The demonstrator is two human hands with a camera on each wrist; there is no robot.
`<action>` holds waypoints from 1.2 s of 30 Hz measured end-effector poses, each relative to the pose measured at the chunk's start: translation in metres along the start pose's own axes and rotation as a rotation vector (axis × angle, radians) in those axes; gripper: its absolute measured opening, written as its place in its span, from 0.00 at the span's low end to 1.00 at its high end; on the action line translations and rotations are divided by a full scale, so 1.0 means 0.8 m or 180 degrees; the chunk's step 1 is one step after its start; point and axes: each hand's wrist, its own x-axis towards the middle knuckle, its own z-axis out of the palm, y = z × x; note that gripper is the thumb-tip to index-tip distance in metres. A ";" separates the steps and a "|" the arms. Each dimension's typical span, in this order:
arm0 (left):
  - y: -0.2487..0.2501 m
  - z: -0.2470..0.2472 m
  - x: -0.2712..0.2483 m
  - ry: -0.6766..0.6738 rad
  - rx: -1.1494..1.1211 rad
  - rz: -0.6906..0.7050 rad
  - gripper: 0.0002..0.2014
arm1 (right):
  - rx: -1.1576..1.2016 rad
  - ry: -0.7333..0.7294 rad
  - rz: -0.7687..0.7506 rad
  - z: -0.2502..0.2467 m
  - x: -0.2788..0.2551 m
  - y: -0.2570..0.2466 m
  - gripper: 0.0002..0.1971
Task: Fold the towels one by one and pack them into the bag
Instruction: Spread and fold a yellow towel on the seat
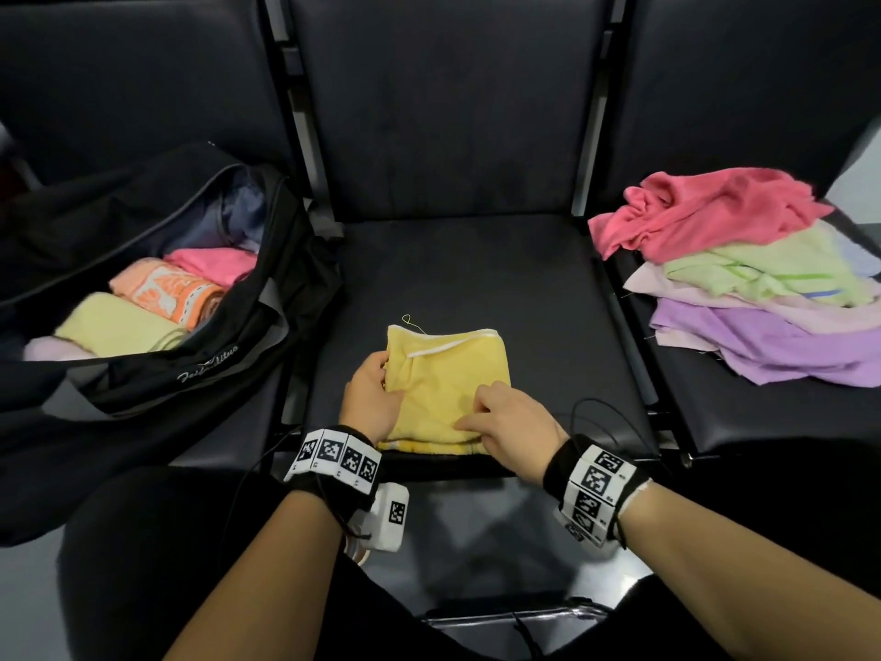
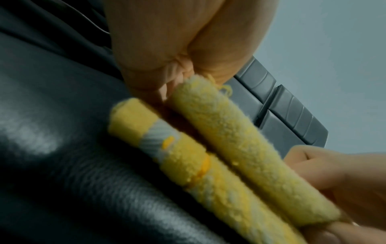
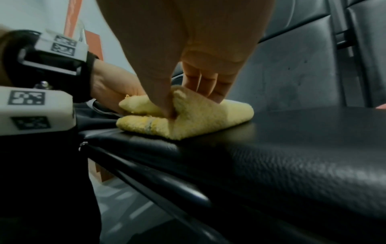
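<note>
A yellow towel lies folded in layers on the middle black seat, near its front edge. My left hand grips the towel's left edge; in the left wrist view its fingers pinch the upper layer above the striped lower layer. My right hand pinches the near right part of the upper layer, thumb tucked into the fold. The open black bag sits on the left seat with several rolled towels inside.
A loose pile of towels, pink, green and purple, lies on the right seat. Metal armrest bars separate the seats. A thin cable runs by my right wrist. Seat backs rise behind.
</note>
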 end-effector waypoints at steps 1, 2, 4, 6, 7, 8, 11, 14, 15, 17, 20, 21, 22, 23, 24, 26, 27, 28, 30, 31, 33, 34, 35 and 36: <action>-0.002 -0.001 0.000 -0.0010 -0.0003 -0.0023 0.21 | -0.0048 -0.0026 -0.0053 0.002 0.000 0.000 0.17; -0.003 -0.002 0.001 -0.0012 -0.0005 -0.0048 0.21 | -0.0090 -0.0104 -0.0087 0.004 0.000 0.000 0.17; -0.004 -0.001 0.002 0.0038 0.0054 -0.0070 0.21 | -0.0241 -0.0328 -0.0083 0.009 0.000 0.002 0.23; 0.001 -0.001 0.001 0.0204 0.0292 -0.0070 0.22 | -0.0360 -0.0387 -0.0063 0.013 -0.001 0.001 0.26; 0.004 -0.001 -0.001 0.0303 0.0486 -0.0064 0.23 | -0.0365 -0.0365 -0.0072 0.014 -0.001 0.001 0.26; 0.008 -0.001 -0.004 0.0397 0.0778 -0.0053 0.25 | -0.0349 -0.0319 -0.0088 0.015 -0.001 0.002 0.26; 0.018 -0.003 -0.014 0.0609 0.1753 0.0184 0.30 | -0.0283 -0.0228 -0.0062 0.016 0.003 0.004 0.23; 0.032 -0.001 -0.025 0.0307 0.2035 0.0989 0.16 | -0.0198 -0.0292 0.0094 0.013 0.009 0.004 0.25; 0.034 0.002 -0.029 0.0069 0.2107 0.1123 0.12 | -0.0065 -0.0291 0.0158 0.008 0.011 0.005 0.25; 0.035 0.008 -0.036 -0.0484 0.2285 0.1057 0.20 | 0.0373 -0.0193 0.0293 -0.004 0.013 0.007 0.24; 0.031 0.016 -0.039 -0.0946 0.2745 0.0984 0.23 | 0.0953 0.0180 0.0415 -0.020 0.012 0.019 0.21; 0.030 0.017 -0.038 -0.0924 0.2828 0.1070 0.20 | 0.1071 0.0310 0.0426 -0.023 0.011 0.024 0.21; 0.029 0.016 -0.037 -0.0855 0.2822 0.1176 0.16 | 0.1156 0.0426 0.0434 -0.026 0.009 0.029 0.21; 0.029 0.015 -0.035 -0.0780 0.2706 0.1242 0.15 | 0.1212 0.0519 0.0441 -0.028 0.007 0.034 0.22; 0.029 0.013 -0.033 -0.0729 0.2500 0.1244 0.15 | 0.1235 0.0555 0.0440 -0.029 0.004 0.038 0.24; 0.028 0.008 -0.029 -0.0691 0.2051 0.1139 0.15 | 0.1154 0.0406 0.0378 -0.027 -0.003 0.045 0.28; 0.027 0.005 -0.028 -0.0690 0.1889 0.1085 0.15 | 0.1052 0.0259 0.0336 -0.023 -0.007 0.049 0.29; 0.026 0.002 -0.026 -0.0704 0.1751 0.1061 0.14 | 0.0939 0.0103 0.0325 -0.019 -0.010 0.052 0.30; 0.022 -0.003 -0.021 -0.0753 0.1395 0.1004 0.12 | 0.0900 -0.0013 0.0427 -0.014 -0.015 0.059 0.26; 0.020 -0.004 -0.019 -0.0752 0.1200 0.0951 0.11 | 0.1017 0.0100 0.0496 -0.013 -0.016 0.063 0.21; 0.016 -0.008 -0.015 -0.0691 0.0902 0.0861 0.10 | 0.1412 0.0446 0.0672 -0.014 -0.014 0.071 0.13; 0.016 -0.009 -0.013 -0.0658 0.0794 0.0835 0.08 | 0.1620 0.0612 0.0757 -0.016 -0.012 0.073 0.11; 0.016 -0.011 -0.012 -0.0636 0.0701 0.0806 0.07 | 0.1813 0.0762 0.0824 -0.017 -0.009 0.075 0.11; 0.016 -0.012 -0.010 -0.0619 0.0618 0.0781 0.06 | 0.1963 0.0890 0.0870 -0.018 -0.006 0.075 0.11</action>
